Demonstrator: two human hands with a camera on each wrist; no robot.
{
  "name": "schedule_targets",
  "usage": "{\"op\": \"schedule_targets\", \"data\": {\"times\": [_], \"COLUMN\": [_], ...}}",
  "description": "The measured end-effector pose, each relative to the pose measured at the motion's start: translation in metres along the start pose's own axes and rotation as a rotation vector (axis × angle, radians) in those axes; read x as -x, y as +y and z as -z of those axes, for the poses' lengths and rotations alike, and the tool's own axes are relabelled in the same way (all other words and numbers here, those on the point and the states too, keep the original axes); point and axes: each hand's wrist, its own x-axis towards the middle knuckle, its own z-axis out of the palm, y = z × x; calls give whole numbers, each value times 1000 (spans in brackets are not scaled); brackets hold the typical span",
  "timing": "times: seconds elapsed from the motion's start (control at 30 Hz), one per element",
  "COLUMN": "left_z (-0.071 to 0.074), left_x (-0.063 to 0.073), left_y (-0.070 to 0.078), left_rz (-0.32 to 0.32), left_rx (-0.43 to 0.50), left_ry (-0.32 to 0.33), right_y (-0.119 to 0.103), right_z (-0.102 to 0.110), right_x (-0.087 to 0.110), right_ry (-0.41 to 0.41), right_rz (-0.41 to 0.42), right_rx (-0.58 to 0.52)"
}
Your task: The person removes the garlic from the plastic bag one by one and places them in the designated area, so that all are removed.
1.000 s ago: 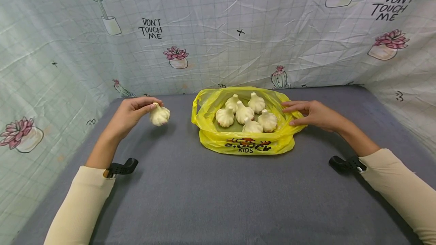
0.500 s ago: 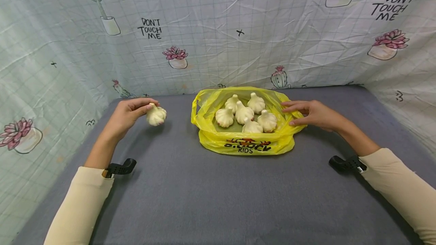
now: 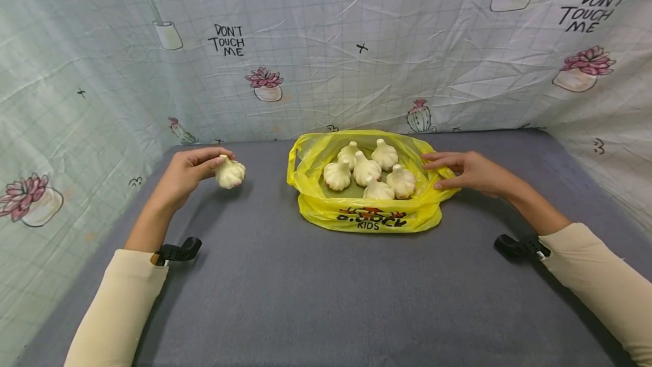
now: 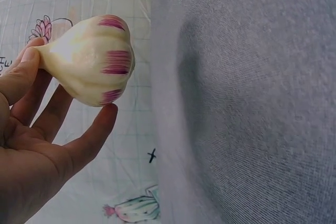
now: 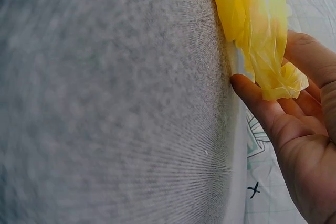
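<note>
My left hand (image 3: 185, 177) pinches a garlic bulb (image 3: 231, 173) by its stem, to the left of the bag. In the left wrist view the bulb (image 4: 92, 59) looks smooth and cream-white with purple streaks at its base, and its shadow falls on the grey cloth. A yellow plastic bag (image 3: 316, 212) lies with its mouth spread wide in the middle, several more garlic bulbs (image 3: 366, 169) sitting inside. At the bag's right side, my right hand (image 3: 475, 173) holds the rim. The right wrist view has the crumpled yellow plastic (image 5: 262, 35) between thumb and fingers.
Grey cloth (image 3: 326, 293) covers the table. Behind and on both sides hangs a pale sheet (image 3: 316, 72) printed with cacti and lettering. Black wrist cameras (image 3: 180, 250) are strapped at both cuffs.
My left hand has drifted a little to the left with the garlic bulb, away from the bag. The right hand and the bag have stayed in place.
</note>
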Motion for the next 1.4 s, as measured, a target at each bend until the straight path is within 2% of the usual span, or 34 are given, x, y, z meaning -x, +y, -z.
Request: {"op": "schedule_targets", "data": {"times": [0.4, 0.73, 1.03, 1.27, 1.4], "left_z": [11, 20, 27, 30, 32], "left_x": [-6, -8, -10, -10, -10], "left_y": [-9, -14, -29, -39, -41], "left_rz": [50, 90, 90, 118, 120], "left_rx": [-48, -67, -17, 29, -6], "left_ry": [23, 21, -2, -19, -17], "right_y": [0, 1, -2, -2, -2], "right_z": [-3, -1, -2, -2, -1], "right_x": [1, 0, 1, 2, 1], "right_ry": [15, -10, -9, -9, -14], "right_rz": [-27, -8, -14, -9, -10], "right_rx": [-9, 28, 28, 43, 41]}}
